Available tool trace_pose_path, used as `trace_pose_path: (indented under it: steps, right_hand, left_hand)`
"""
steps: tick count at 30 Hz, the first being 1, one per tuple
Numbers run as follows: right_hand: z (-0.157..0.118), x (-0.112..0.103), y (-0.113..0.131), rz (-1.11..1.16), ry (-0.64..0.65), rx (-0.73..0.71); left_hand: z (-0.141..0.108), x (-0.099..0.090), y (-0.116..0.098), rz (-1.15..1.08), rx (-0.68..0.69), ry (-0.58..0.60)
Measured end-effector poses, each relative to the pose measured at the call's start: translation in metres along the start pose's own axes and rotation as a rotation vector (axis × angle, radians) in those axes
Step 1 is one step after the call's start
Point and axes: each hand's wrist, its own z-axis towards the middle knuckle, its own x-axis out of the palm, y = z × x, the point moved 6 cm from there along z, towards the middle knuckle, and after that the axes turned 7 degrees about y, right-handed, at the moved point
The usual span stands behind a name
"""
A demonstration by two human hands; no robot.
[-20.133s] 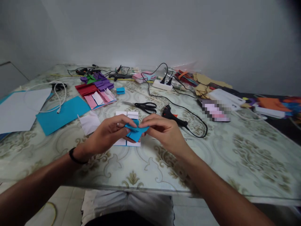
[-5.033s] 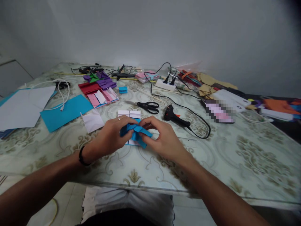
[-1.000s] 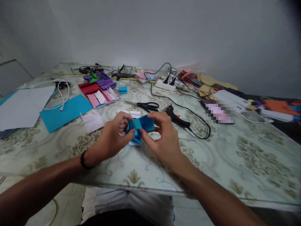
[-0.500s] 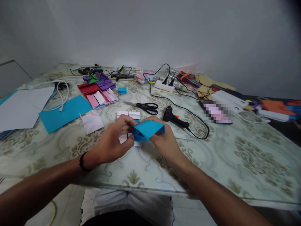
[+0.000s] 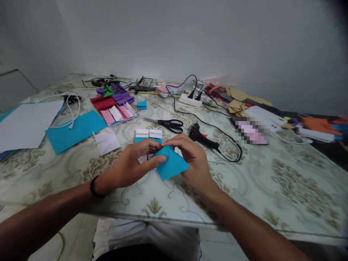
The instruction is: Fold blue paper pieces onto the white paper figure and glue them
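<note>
Between both hands, above the table's near middle, is a folded piece of blue paper (image 5: 172,165). My left hand (image 5: 137,163) pinches its left edge, thumb on the near face. My right hand (image 5: 194,159) grips it from behind at the top and right; some of those fingers are hidden by the paper. Just beyond the hands lies a blue paper with white folded strips (image 5: 149,134), partly covered by my left hand. Black-handled scissors (image 5: 170,125) rest past the hands, and a black glue gun (image 5: 203,137) lies to the right of them.
Blue sheet (image 5: 76,130), white sheet (image 5: 29,125) and creased white paper (image 5: 106,141) lie left. Folded red paper (image 5: 103,103) and purple paper (image 5: 122,97) sit behind. A white power strip (image 5: 190,99) with black cords stands at the back; a phone (image 5: 251,130) lies right.
The blue paper has turned and tipped down: its open fold showed before, and now a flat pointed face is toward me. My left thumb has moved onto that face.
</note>
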Motion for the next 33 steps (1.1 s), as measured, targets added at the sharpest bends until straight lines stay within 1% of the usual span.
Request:
trace_pose_path:
  steps: [3, 7, 11, 19, 33]
  right_hand:
    - [-0.001, 0.000, 0.001, 0.011, 0.011, -0.004]
    - [0.000, -0.001, 0.002, 0.016, 0.023, -0.014]
    - [0.001, -0.002, 0.005, 0.013, 0.037, -0.042]
    - [0.001, -0.001, 0.007, -0.005, 0.032, -0.038]
    - [0.004, 0.001, 0.013, -0.038, 0.054, -0.053]
  left_hand:
    - [0.000, -0.001, -0.003, 0.030, 0.008, -0.014]
    - [-0.001, -0.002, -0.007, 0.022, 0.006, -0.009]
    - [0.000, -0.001, -0.010, 0.062, 0.008, -0.006]
    - [0.001, -0.002, -0.013, 0.118, -0.025, -0.002]
    - [0.002, -0.001, -0.009, 0.028, -0.054, -0.015]
